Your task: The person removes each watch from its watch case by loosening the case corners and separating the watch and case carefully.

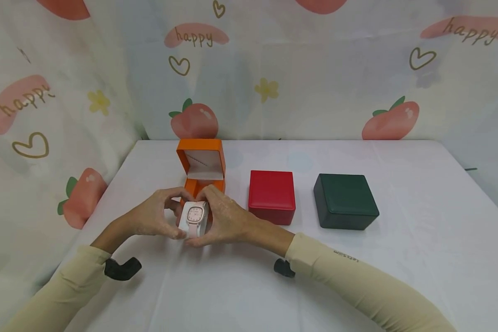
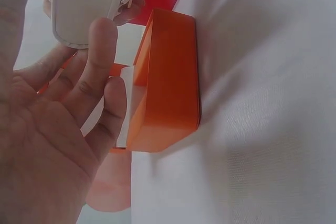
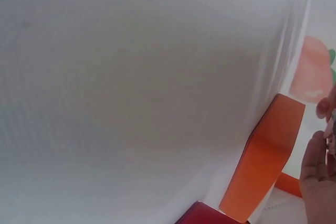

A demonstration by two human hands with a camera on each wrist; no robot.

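Observation:
A pink wristwatch (image 1: 195,215) is wrapped round a white cushion (image 2: 79,9), its square dial facing up. My left hand (image 1: 154,214) holds one side of the cushion between thumb and fingers. On the other side my right hand (image 1: 229,219) grips it, its thumb at the lower end and fingers at the upper end. Just behind and below the hands stands an orange watch box (image 1: 201,144) with its lid raised and a pale lining inside. The fingers partly cover its front. At the right wrist view's edge only part of the hands and watch shows.
Right of the orange box sits a closed red box (image 1: 271,190), and farther right a closed dark green box (image 1: 346,194). A white cloth covers the table (image 1: 249,286). A printed curtain (image 1: 315,69) hangs behind the table and along its left side.

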